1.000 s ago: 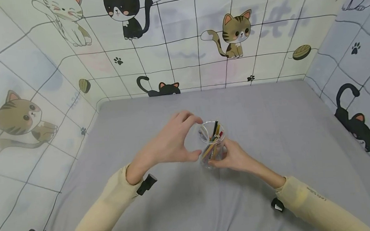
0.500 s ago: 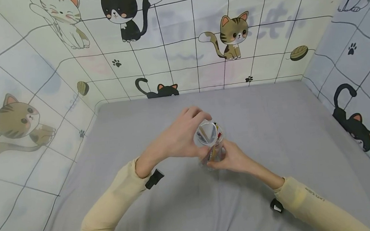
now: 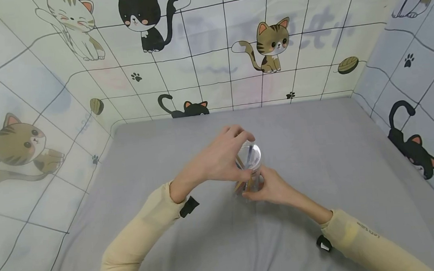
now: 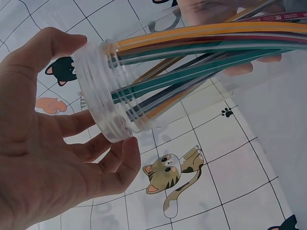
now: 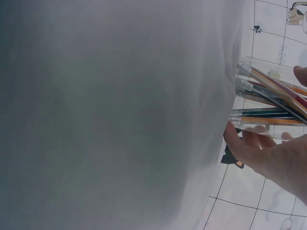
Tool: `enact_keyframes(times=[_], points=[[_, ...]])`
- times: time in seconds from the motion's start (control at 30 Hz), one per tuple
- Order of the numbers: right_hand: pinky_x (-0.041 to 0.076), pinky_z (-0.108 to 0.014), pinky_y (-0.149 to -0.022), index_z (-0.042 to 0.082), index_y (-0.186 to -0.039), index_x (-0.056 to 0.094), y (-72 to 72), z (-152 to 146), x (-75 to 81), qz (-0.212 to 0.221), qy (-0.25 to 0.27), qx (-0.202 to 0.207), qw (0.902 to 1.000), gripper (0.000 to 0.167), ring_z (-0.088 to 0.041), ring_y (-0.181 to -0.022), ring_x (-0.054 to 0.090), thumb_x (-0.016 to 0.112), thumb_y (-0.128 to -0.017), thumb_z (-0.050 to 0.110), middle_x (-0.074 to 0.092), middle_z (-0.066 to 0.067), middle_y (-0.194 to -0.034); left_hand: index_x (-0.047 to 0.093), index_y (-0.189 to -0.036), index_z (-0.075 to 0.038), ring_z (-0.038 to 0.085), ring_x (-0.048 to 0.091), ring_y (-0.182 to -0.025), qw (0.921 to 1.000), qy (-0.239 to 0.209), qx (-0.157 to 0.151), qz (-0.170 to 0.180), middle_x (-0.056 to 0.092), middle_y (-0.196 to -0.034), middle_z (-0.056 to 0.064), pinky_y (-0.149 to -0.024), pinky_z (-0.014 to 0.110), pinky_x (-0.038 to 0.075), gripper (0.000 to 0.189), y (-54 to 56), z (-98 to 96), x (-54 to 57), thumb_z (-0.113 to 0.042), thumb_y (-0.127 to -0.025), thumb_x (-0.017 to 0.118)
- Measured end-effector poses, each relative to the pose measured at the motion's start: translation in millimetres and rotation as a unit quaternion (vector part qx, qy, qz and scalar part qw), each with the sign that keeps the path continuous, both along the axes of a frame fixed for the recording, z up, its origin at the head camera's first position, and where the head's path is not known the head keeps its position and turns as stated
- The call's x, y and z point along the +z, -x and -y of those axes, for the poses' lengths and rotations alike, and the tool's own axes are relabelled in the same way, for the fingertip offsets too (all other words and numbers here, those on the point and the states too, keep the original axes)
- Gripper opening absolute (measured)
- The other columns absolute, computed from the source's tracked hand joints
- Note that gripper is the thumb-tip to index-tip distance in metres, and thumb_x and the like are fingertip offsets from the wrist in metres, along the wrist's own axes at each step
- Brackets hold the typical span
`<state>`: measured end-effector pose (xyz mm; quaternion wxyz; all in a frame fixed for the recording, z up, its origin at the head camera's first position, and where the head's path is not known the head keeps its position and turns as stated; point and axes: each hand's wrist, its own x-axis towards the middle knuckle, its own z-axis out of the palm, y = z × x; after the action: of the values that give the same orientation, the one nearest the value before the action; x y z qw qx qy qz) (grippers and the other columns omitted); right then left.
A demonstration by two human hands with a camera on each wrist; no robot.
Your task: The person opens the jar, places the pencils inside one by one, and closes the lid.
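A clear cylindrical jar (image 3: 248,186) stands on the grey cloth, holding several striped coloured pencils (image 4: 192,72) in orange, green, dark red and black. My left hand (image 3: 221,158) reaches over its top, thumb and fingers curled round the rim of a clear round lid (image 4: 98,91) at the jar's mouth. Whether the lid is fully seated cannot be told. Low on the jar's side, my right hand (image 3: 275,188) grips the wall between thumb and fingers. In the right wrist view the pencils (image 5: 273,98) show through the wall beside that hand.
Grey cloth (image 3: 316,145) covers the flat surface around the jar. White cat-print sheets (image 3: 212,68) rise at the back and both sides. Each sleeve has a small black device at the wrist, the left one (image 3: 189,206) near the cuff.
My left hand has moved right with the lid, from beside the jar's mouth to over it. My right hand has kept its grip low on the jar.
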<state>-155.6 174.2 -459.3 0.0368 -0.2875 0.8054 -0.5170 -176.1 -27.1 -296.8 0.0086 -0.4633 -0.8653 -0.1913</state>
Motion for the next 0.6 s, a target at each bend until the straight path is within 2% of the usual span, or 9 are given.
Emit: enact_keyframes(times=[0.27,0.47,0.6], points=[[0.053,-0.029,-0.062,0.012,-0.129,0.051,-1.6,0.2,1.2,0.004,-0.010,-0.007,0.9999,0.061,-0.026,-0.090,0.059,0.085,-0.079,0.014,0.062,-0.002,-0.118,0.058,-0.125,-0.001,0.029,0.045,-0.108,1.0000,0.002,0.000,0.005,0.054,-0.119,0.014,-0.085,0.034,0.044,0.061,2.9,-4.9,-3.9,-0.030,-0.078,0.081],[0.054,-0.032,-0.062,0.006,-0.129,0.050,-2.7,2.1,2.4,0.015,-0.001,-0.005,0.9999,0.061,-0.034,-0.091,0.061,0.084,-0.079,0.005,0.061,-0.009,-0.120,0.058,-0.127,-0.001,0.028,0.045,-0.107,0.9999,0.011,0.000,0.009,0.054,-0.119,0.014,-0.084,0.032,0.045,0.061,4.3,-4.8,-4.8,-0.030,-0.079,0.079],[0.056,-0.035,-0.067,0.007,-0.129,0.050,-2.2,0.3,1.5,0.014,0.000,-0.002,0.9999,0.060,-0.030,-0.093,0.062,0.084,-0.079,0.007,0.062,-0.007,-0.120,0.058,-0.129,-0.002,0.026,0.045,-0.107,0.9996,0.023,0.005,0.014,0.053,-0.120,0.012,-0.084,0.032,0.045,0.061,5.4,-5.0,-6.1,-0.032,-0.080,0.078]])
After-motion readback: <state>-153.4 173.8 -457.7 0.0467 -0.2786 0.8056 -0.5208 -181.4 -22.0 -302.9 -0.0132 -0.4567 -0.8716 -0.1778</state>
